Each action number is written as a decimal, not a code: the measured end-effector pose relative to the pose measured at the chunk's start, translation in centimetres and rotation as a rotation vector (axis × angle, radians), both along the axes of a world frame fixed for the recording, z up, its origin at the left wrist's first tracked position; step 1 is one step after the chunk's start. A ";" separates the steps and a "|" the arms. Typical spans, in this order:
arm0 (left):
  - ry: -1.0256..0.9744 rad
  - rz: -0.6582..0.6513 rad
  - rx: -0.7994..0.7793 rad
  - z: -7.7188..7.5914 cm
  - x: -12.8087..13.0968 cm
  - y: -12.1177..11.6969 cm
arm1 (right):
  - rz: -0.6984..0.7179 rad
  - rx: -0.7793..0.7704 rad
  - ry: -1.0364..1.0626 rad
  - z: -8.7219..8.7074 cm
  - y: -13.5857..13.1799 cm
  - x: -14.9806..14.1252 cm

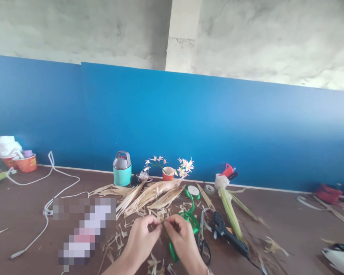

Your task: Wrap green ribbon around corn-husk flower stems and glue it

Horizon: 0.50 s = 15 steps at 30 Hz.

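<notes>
At lower centre, our left hand (145,233) and right hand (183,233) pinch tightly a narrow, shiny green ribbon (173,251). If we pull quickly, its loose loops could catch on the black-handled scissors (210,253), right of it.

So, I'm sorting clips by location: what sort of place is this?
Probably a craft workroom, judging by the dried husks, glue gun and green ribbon.
</notes>
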<state>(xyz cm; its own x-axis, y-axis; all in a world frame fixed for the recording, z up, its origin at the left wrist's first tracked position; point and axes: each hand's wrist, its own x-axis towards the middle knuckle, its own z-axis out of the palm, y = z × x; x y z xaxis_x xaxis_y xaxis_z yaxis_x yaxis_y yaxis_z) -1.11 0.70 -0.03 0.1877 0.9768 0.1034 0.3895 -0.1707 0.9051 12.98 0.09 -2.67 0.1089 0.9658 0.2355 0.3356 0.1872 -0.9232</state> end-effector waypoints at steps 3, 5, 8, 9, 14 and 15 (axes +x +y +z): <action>0.038 0.015 0.003 0.3 0.0 -0.1 | -0.003 0.009 0.014 -0.2 0.1 0.0; 0.040 -0.003 0.000 0.4 0.0 -0.1 | 0.028 -0.032 0.078 -0.4 0.2 0.1; 0.029 -0.004 0.013 0.2 0.0 0.0 | 0.050 -0.073 0.114 -0.5 0.2 0.1; 0.031 0.006 0.020 0.2 0.0 0.0 | 0.037 -0.053 0.086 -0.5 0.3 0.1; 0.025 0.012 0.012 -0.1 0.0 0.1 | 0.011 0.019 -0.037 0.0 0.3 0.2; 0.017 0.011 0.005 -0.1 0.0 0.1 | 0.017 0.012 -0.041 0.1 0.3 0.3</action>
<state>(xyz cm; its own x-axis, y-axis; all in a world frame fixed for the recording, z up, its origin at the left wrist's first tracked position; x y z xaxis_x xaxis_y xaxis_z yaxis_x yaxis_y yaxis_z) -1.08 0.82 -0.17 0.1792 0.9781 0.1055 0.4070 -0.1714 0.8972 13.25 0.35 -2.61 0.0827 0.9643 0.2514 0.3695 0.2046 -0.9064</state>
